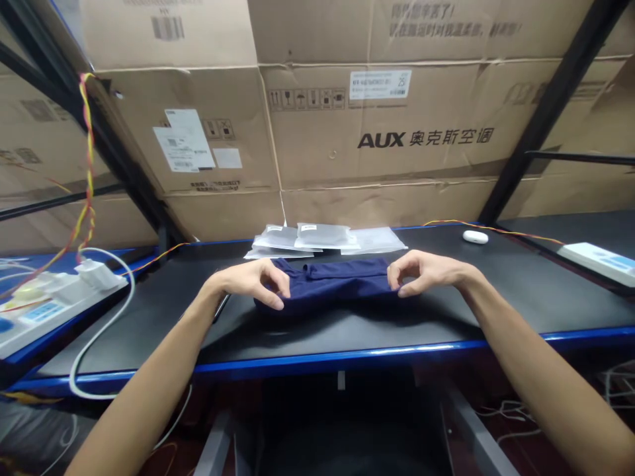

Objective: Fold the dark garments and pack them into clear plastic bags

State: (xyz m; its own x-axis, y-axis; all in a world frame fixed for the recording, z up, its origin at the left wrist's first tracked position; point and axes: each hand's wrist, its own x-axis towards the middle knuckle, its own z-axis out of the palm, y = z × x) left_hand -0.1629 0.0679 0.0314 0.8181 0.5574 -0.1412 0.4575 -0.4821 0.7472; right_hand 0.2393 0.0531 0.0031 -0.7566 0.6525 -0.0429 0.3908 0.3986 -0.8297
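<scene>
A folded piece of navy blue cloth (pixel 342 281) is stretched between my two hands, just over the dark tabletop. At its left end, my left hand (pixel 258 281) pinches the fabric with fingers curled. My right hand (pixel 421 271) grips the right end in the same way, thumb against fingers. The cloth sags a little in the middle and casts a shadow beneath it. What kind of garment or textile it is cannot be made out.
Flat translucent plastic packets (pixel 325 238) lie behind the cloth. A small white case (pixel 475 237) sits at the back right. White power strips stand at the left (pixel 49 307) and right (pixel 600 261). A white cable (pixel 79 350) loops over the table's blue edge. Cardboard (pixel 317 152) walls the back.
</scene>
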